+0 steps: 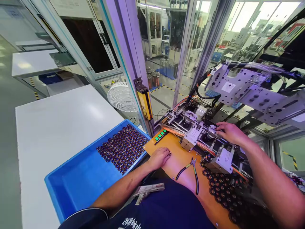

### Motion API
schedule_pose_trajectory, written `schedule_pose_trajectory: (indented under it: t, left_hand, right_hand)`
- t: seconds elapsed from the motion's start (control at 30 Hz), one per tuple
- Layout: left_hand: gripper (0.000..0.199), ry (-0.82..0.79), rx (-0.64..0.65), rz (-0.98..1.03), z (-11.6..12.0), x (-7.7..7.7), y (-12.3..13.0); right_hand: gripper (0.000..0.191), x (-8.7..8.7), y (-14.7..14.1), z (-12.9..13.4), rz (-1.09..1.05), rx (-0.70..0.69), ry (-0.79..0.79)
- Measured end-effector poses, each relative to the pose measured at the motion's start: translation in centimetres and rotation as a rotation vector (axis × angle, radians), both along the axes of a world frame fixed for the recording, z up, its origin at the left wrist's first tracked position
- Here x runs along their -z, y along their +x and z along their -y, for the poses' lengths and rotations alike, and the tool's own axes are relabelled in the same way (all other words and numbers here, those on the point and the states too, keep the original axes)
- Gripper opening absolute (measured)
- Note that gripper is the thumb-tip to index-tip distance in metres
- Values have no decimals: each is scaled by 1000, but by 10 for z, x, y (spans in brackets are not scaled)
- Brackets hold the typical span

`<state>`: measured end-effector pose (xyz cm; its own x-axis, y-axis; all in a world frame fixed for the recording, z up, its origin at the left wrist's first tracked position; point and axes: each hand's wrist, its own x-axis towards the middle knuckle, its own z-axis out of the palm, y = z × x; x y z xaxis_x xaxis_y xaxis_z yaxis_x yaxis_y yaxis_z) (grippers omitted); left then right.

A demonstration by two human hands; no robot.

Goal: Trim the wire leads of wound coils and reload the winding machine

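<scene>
My left hand (160, 158) rests over the orange work surface (183, 159), its fingers closed on a small round dark part (169, 153) at the fingertips. Farther right, my right hand (225, 131) reaches into the machine, fingertips at a round metal fixture (212, 130); whether a part is between them is too small to tell. Cutting pliers (193, 162) with black handles lie on the orange surface between my hands. A blue bin (78, 178) at the left holds many small round parts (124, 146) in its far half.
More round dark parts (221, 190) lie at the right of the surface. Green-lit buttons (160, 135) sit at its back left edge. Metal machine blocks (190, 136) and an overhead plate (257, 95) surround my right hand. A yellow post device (145, 103) and a fan (122, 97) stand behind.
</scene>
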<state>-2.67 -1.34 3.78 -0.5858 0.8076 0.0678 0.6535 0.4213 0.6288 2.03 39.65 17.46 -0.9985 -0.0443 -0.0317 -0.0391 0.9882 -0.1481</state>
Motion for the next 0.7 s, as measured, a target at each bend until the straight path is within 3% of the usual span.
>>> schedule_pose_trajectory:
  t: [0.07, 0.23, 0.3, 0.4, 0.5, 0.53, 0.6, 0.7]
  left_hand:
    - [3, 18, -40, -6, -3, 3, 3]
    - [19, 86, -130, -14, -2, 14, 9]
    - [19, 113, -163, -17, -1, 18, 9]
    - [16, 142, -198, -12, -1, 21, 9]
    - [16, 154, -220, 5, -5, 22, 7]
    - [16, 155, -229, 13, -7, 24, 6]
    - [19, 154, -248, 29, -10, 26, 5]
    - [22, 149, -266, 50, -15, 30, 3]
  right_hand:
    - [21, 2, 0, 2, -12, -12, 6]
    - [22, 8, 1, 13, -149, -44, 16]
    - [23, 0, 4, 19, -238, -41, 19]
    - [30, -27, 19, 37, -385, -43, 17]
    - [29, -40, 46, 80, -448, -128, -10]
    - [25, -35, 56, 100, -442, -174, -26]
    - [22, -7, 75, 142, -422, -278, -69]
    - [23, 59, 90, 197, -335, -353, -95]
